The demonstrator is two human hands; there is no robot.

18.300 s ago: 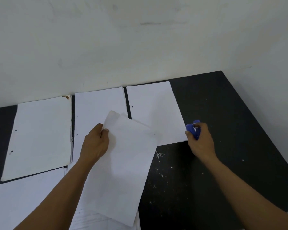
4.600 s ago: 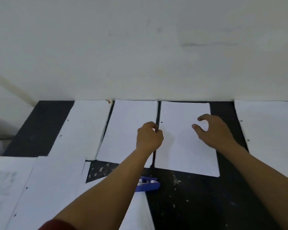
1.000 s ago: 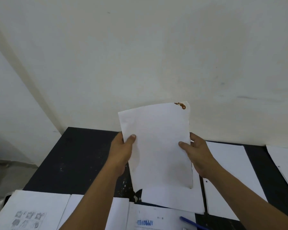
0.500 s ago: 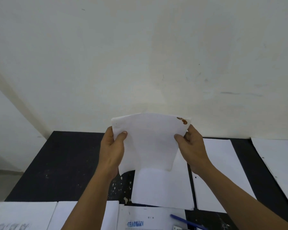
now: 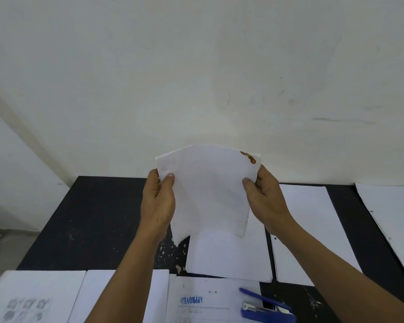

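Observation:
I hold a small stack of white sheets [image 5: 208, 192] up in the air above the black table [image 5: 98, 220]. It has a rusty brown stain at its top right corner and bows toward me. My left hand [image 5: 158, 203] grips its left edge, thumb on the front. My right hand [image 5: 264, 199] grips the right edge the same way. The lower edge hangs free, just over another white sheet [image 5: 226, 255] lying flat on the table.
More white sheets [image 5: 306, 229] lie to the right, one [image 5: 392, 227] at the far right. Near me lie a page printed APPROVED [image 5: 196, 301], a page with small pictures [image 5: 30, 299] and an open blue stapler [image 5: 266, 308]. A pale wall [image 5: 196, 78] stands behind.
Over the last second both hands slid up the stack's sides and the sheets bent and sank lower. Earlier, the stack lay on the table and my right hand held the stapler.

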